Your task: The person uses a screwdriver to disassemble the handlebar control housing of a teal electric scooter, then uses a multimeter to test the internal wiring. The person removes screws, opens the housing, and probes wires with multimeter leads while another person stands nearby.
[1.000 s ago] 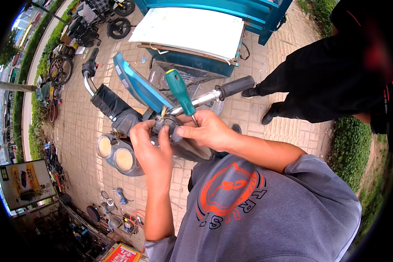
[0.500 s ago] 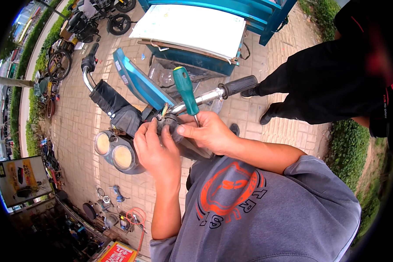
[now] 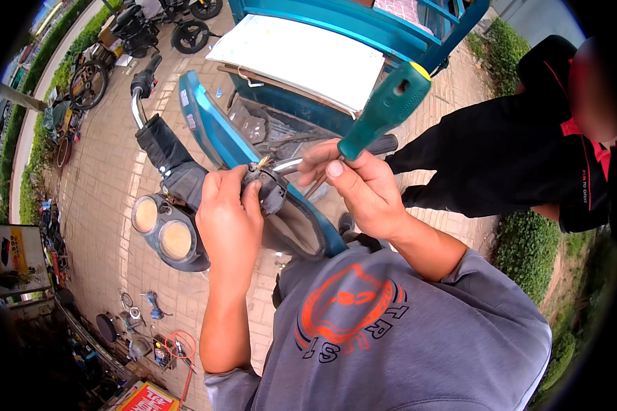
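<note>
My left hand (image 3: pixel 230 212) grips a black switch housing (image 3: pixel 271 192), with short coloured wires (image 3: pixel 260 163) sticking out of its top, at the middle of a vehicle's handlebar area. Just to the right, my right hand (image 3: pixel 363 185) holds a screwdriver by its shank and the base of its green, yellow-ended handle (image 3: pixel 384 106), which tilts up to the right; the tip points down toward the housing. Behind them are the chrome right bar with a rubber grip (image 3: pixel 384 144), a blue body panel (image 3: pixel 202 106), a black sleeve (image 3: pixel 164 147) and twin round gauges (image 3: pixel 176 239).
A person in black (image 3: pixel 480 157) stands close at my right. A blue cart with a white board (image 3: pixel 295 51) stands ahead. Parked two-wheelers (image 3: pixel 188 36) are at back left, scattered tools (image 3: pixel 151 301) lie on paving at lower left, and a hedge (image 3: pixel 528 257) runs along the right.
My right hand has moved up and right, away from the housing, and the screwdriver has tilted rightward with it. My left hand still grips the housing. The view has shifted slightly.
</note>
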`<state>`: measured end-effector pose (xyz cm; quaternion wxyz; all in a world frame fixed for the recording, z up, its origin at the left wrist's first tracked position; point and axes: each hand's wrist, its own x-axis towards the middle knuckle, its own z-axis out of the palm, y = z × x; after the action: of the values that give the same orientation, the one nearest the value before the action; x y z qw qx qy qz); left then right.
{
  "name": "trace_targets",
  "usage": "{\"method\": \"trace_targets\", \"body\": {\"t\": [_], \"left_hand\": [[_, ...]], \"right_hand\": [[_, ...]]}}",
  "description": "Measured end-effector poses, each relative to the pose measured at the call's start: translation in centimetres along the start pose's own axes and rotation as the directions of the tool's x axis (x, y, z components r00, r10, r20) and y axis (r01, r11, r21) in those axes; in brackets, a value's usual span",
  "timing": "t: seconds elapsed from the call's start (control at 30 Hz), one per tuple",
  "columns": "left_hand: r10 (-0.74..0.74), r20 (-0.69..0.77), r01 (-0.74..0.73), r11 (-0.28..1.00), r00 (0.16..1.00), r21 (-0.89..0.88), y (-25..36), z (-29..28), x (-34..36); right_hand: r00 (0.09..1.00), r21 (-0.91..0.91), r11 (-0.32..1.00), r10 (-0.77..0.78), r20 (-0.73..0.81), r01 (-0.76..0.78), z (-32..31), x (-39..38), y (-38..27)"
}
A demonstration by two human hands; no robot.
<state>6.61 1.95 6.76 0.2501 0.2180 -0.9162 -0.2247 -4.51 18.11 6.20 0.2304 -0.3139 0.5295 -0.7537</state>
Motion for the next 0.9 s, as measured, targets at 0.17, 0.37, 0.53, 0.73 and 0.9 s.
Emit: {"method": "trace_targets", "body": {"t": [0.17, 0.37, 0.53, 0.73, 0.9], "left_hand": [[0.002, 0.067, -0.002, 1.0, 0.998, 0.008, 0.2, -0.6, 1.1], [0.031, 0.064, -0.034, 0.998, 0.997, 0.051, -0.2, -0.6, 2.9], [0.072, 0.074, -0.076, 0.995, 0.995, 0.061, -0.9, -0.4, 2.7], [0.017, 0.08, -0.019, 1.0, 0.997, 0.024, -0.8, -0.4, 2.0], [0.002, 0.085, 0.003, 0.998, 0.996, -0.063, -1.0, -0.5, 1.4]], "right_hand": [[0.952, -0.419, 0.857, -0.24, 0.192, 0.301, 0.3, 3.0, -0.3], [0.85, -0.677, 0.524, -0.409, 0.332, 0.517, 1.0, 5.2, -0.9], [0.843, -0.64, 0.562, -0.453, 0.291, 0.523, 2.1, 6.1, -0.1], [0.888, -0.648, 0.629, -0.426, 0.174, 0.429, 1.9, 5.4, 1.9], [0.845, -0.66, 0.568, -0.494, 0.204, 0.492, 2.0, 4.7, 2.8]]}}
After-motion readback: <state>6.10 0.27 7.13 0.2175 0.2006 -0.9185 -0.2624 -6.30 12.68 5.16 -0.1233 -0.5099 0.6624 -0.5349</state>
